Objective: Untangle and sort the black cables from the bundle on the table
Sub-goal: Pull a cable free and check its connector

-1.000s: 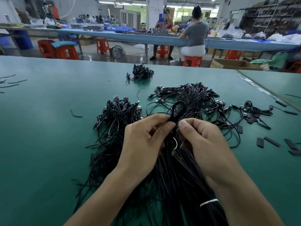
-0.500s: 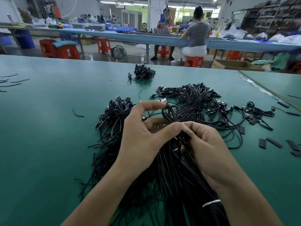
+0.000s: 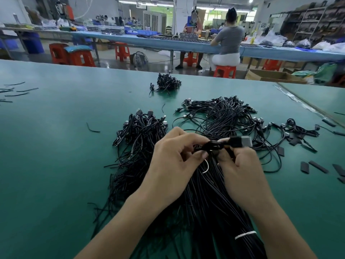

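Observation:
A thick bundle of black cables (image 3: 209,199) runs from the near edge to the middle of the green table (image 3: 56,165), bound by a white tie (image 3: 245,234). My left hand (image 3: 173,161) and my right hand (image 3: 240,165) meet above it and both pinch one black cable (image 3: 214,144), blurred, with a grey plug end (image 3: 246,141) sticking out to the right. A sorted pile of cables (image 3: 140,131) lies left of my hands. A looser heap of cables (image 3: 224,116) lies behind them.
A small clump of cables (image 3: 167,84) sits farther back. Flat black strips (image 3: 317,167) and a few cables (image 3: 298,128) lie at the right. Loose wire bits (image 3: 16,90) lie at the far left. A person (image 3: 228,42) sits at another long table beyond.
The looped cable end between my fingers has been pulled out sideways; its plug now points right. My left thumb and finger have closed on it.

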